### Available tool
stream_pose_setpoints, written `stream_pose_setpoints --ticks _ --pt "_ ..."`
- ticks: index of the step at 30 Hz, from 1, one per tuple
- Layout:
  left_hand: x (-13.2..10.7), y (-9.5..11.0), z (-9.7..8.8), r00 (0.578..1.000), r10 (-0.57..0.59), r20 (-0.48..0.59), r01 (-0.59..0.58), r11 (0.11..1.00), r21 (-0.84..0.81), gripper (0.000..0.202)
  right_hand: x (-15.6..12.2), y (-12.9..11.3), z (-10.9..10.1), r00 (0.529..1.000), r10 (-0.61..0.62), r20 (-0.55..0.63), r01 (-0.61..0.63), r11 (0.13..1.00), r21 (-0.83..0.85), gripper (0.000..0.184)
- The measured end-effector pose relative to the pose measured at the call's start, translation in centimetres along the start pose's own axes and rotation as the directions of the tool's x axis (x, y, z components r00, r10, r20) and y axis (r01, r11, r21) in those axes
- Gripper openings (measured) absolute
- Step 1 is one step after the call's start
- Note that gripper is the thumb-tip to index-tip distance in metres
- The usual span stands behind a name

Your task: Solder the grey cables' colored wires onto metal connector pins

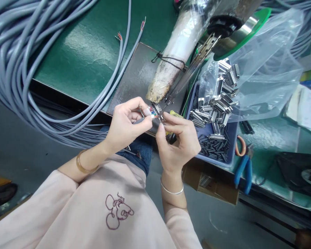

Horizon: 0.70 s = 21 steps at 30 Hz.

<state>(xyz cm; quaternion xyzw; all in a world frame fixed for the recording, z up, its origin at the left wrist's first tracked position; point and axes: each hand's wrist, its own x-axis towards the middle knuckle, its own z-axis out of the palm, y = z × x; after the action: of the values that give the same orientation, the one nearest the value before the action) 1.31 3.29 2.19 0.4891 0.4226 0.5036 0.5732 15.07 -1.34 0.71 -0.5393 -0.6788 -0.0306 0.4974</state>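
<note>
My left hand [128, 119] is closed around the end of a grey cable, its thumb and fingers pinching the thin coloured wires [154, 113] that fan out of it. The wire ends lie at a small metal connector [157, 108] with a row of pins. My right hand [177, 140] is closed in a pinch beside that connector; what is between its fingertips is too small to make out. Just above, a soldering iron [189, 72] slants down with its tip close to the connector. A white wrapped tube [168, 62] ends right behind it.
A blue tray [230, 157] with many metal connectors [217, 107] and small black sleeves stands to the right. Blue-handled pliers [245, 169] lie beside it. Coiled grey cables [23, 76] fill the left. A plastic bag [269, 69] and a green-rimmed solder spool [248, 38] are behind.
</note>
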Motion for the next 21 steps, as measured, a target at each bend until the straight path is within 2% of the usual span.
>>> stream_pose_setpoints --ticks 3,10,21 --pt "0.06 0.13 -0.14 1.000 0.013 0.013 -0.013 1.000 0.008 0.014 0.15 -0.12 -0.02 1.000 -0.010 -0.010 0.010 1.000 -0.007 0.016" --pt "0.05 -0.13 -0.30 0.997 -0.054 0.047 0.052 0.997 0.048 0.015 -0.26 0.05 -0.07 1.000 -0.006 -0.004 0.006 0.999 -0.038 0.018" --pt "-0.03 0.80 -0.16 0.999 0.004 0.035 -0.008 0.995 0.095 0.015 0.20 -0.40 -0.05 1.000 -0.005 -0.029 0.004 0.998 -0.062 0.015"
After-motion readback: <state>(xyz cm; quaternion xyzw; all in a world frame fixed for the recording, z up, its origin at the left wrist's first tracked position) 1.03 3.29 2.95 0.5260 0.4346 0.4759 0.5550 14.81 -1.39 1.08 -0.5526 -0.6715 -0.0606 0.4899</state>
